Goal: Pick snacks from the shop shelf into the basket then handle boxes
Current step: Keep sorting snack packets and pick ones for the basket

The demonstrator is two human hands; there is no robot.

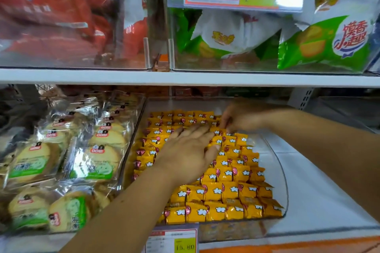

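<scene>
The yellow snacks (232, 191) lie packed in a clear tray (282, 170) on the lower shelf (320, 201). The left hand (189, 150) rests flat on them, fingers straight; the right hand (242, 117) pinches 1 at the back. Picking looks barely begun; no basket shows.

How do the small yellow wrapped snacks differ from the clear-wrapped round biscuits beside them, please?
The small yellow wrapped snacks are opaque, smaller and lined in neat rows; the clear-wrapped round biscuits show their contents, are larger and lie heaped. Both sit on the lower shelf.
</scene>
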